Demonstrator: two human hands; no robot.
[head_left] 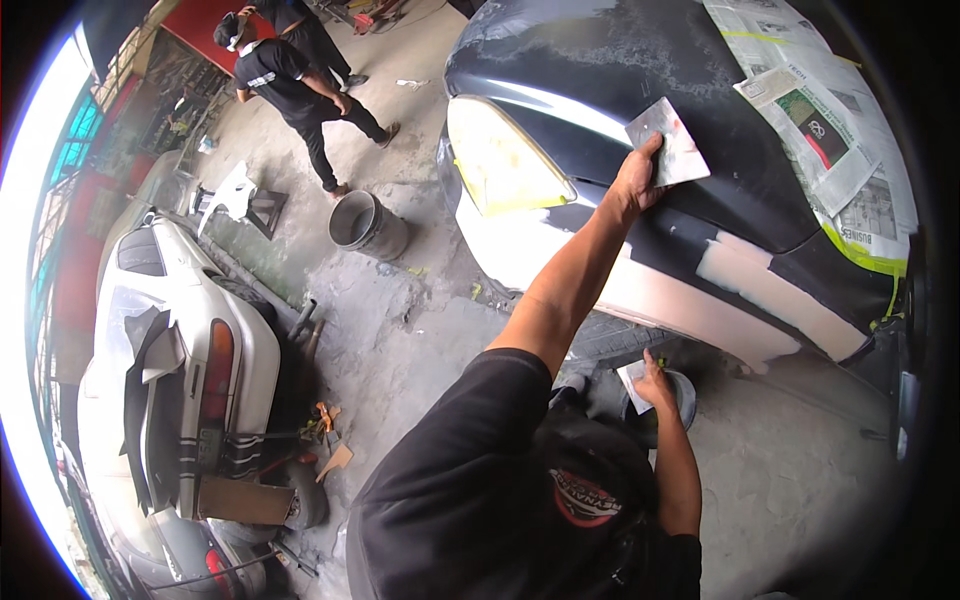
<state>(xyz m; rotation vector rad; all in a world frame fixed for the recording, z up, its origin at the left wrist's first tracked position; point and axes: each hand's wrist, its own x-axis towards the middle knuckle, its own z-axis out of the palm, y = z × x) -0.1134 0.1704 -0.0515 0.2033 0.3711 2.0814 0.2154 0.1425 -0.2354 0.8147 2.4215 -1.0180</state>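
fingers of left hand [637, 178] were closed on flat, rectangular, smeared grey plate [678, 146], above scuffed, curved black car hood [600, 55]; contact could not be told. fingers of right hand [655, 388] pinched small flat white piece [633, 384] near round dark tub [686, 392]. matte pale patches [735, 265] streaked car's side; teardrop headlamp [500, 145] wore yellow tape [525, 207]; newspaper sheets [770, 50] overlapped.

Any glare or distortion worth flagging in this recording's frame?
Head view: left edge blown out to white, glare streak on the dark bodywork; head view: fisheye curvature bends the white car, black corners; head view: left hand and the flat plate it holds look fairly sharp.
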